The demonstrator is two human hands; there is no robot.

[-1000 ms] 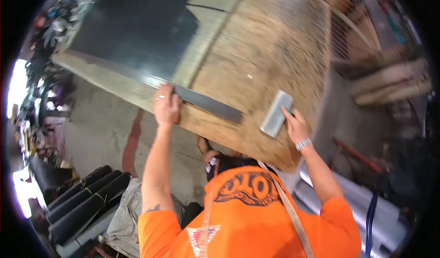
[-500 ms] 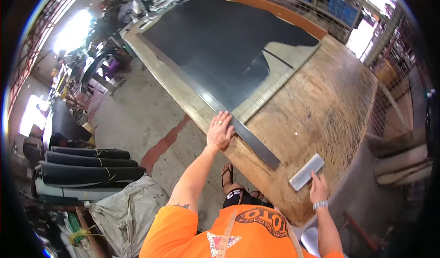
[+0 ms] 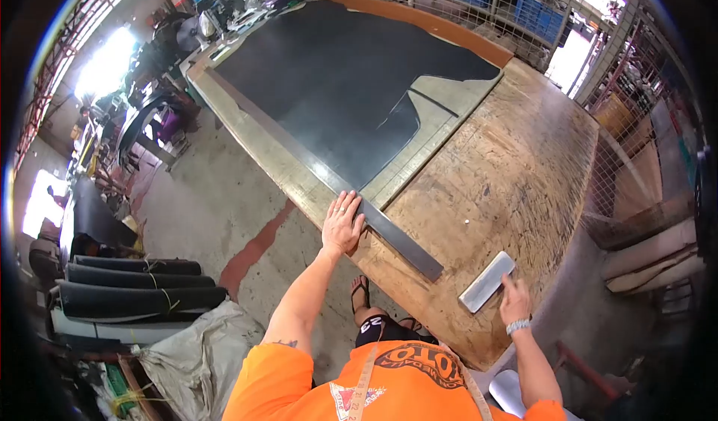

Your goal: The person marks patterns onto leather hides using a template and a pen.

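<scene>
My left hand [image 3: 344,223] lies flat with fingers stretched out, pressing on the edge of a long, dark metal straightedge [image 3: 400,243]. The straightedge runs up the left side of a large black leather-like sheet [image 3: 321,84], spread over a pale cutting surface [image 3: 441,118]. Close to the table's right end, my right hand [image 3: 516,301] has curled fingers at the right edge of a grey rectangular block [image 3: 486,281] resembling a sharpening stone. Whatever lies between those fingers, if anything, is too small to make out.
The wooden table [image 3: 508,167] carries all this, with a brown sheet [image 3: 426,25] along its far edge. Black rolls [image 3: 134,297] and a pale tarp [image 3: 194,354] lie at the lower left. A wire mesh fence [image 3: 501,2] stands behind. A measuring tape [image 3: 364,383] hangs round my neck.
The whole view has shifted slightly, moving the table leftward in frame. My left hand stays on the straightedge. My right fingers are more curled and sit nearer the block's upper right edge.
</scene>
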